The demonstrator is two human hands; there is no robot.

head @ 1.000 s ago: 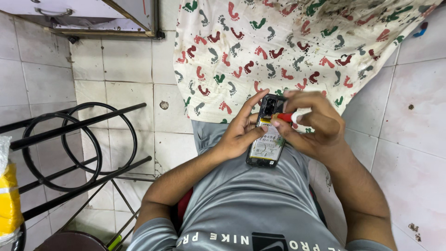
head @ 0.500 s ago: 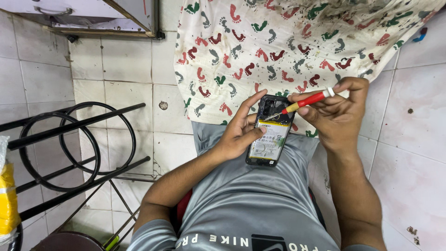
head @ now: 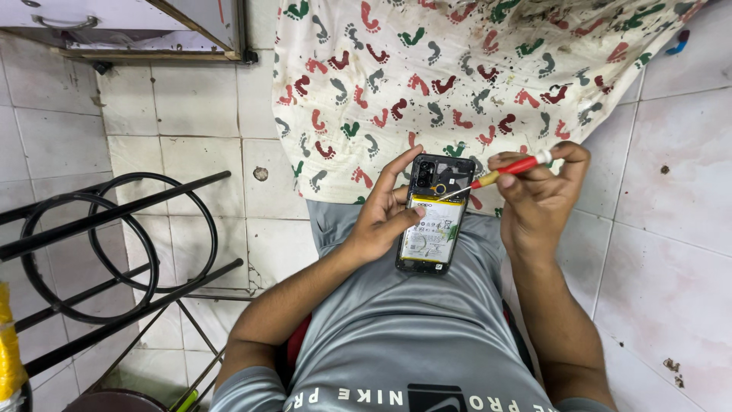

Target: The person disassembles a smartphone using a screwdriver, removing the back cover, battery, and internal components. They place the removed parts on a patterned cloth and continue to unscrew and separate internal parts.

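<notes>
My left hand (head: 381, 216) grips an opened smartphone (head: 431, 226) with its back cover off, so the white battery and black camera block show. It rests above my lap in grey shorts. My right hand (head: 537, 194) pinches a small red-handled screwdriver (head: 503, 169). The thin metal tip of the screwdriver touches the phone's upper part, just below the camera block.
A white cloth (head: 457, 76) printed with red, green and grey footprints lies on the tiled floor ahead of my knees. A black metal ring frame (head: 114, 244) stands at the left. A cabinet drawer (head: 114, 23) is at the top left.
My right hand has drawn back from over the phone to its right side, and the screwdriver now points in at an angle. The left hand and phone stay put.
</notes>
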